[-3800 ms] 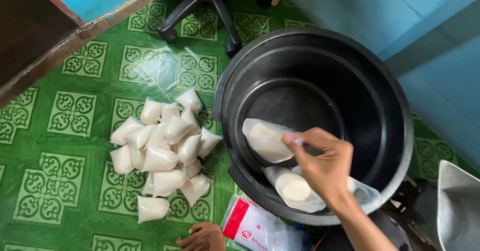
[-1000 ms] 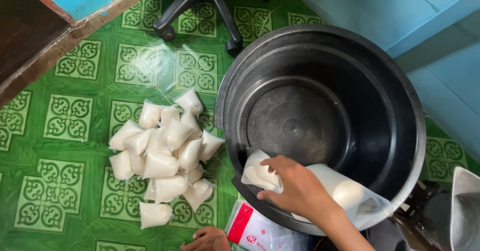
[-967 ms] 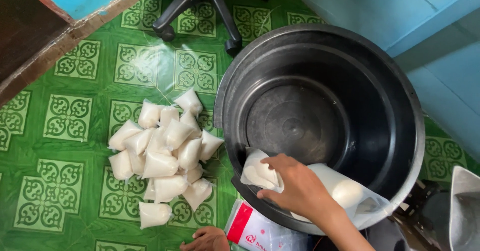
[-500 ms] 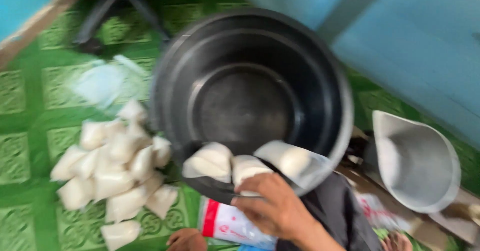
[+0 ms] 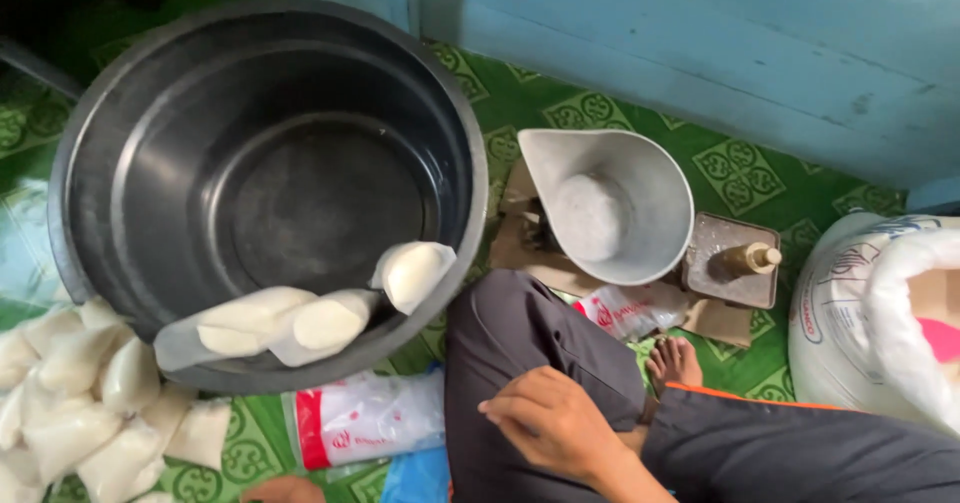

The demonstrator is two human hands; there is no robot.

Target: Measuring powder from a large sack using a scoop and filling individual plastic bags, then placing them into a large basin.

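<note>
Fingers of the right hand point(image 5: 555, 425) are bent a little and lie loose on the dark trouser knee point(image 5: 520, 348); they pinch nothing. Only a small bit of the left hand point(image 5: 282, 489) peeks in at the bottom edge, so I cannot tell how its fingers are.

Three small clear bags of white stuff point(image 5: 300, 318) lie on the near rim of the big black tub point(image 5: 270, 178), side by side, partly hanging inside. These look filled but not yet put with the others. The tub bottom is bare.

On the green floor at the left sits a pile of filled white bags point(image 5: 70, 393), close against the tub. That part of the work looks done. Just below the tub lies a pack of empty plastic bags point(image 5: 365, 423) with a red stripe, so I think more bags wait to be filled.

To the right stands a grey scale pan point(image 5: 610, 203) with a little white dust in it, next to a small brass weight point(image 5: 750, 259). Farther right is a big white sack point(image 5: 880, 313), open at the top.
</note>
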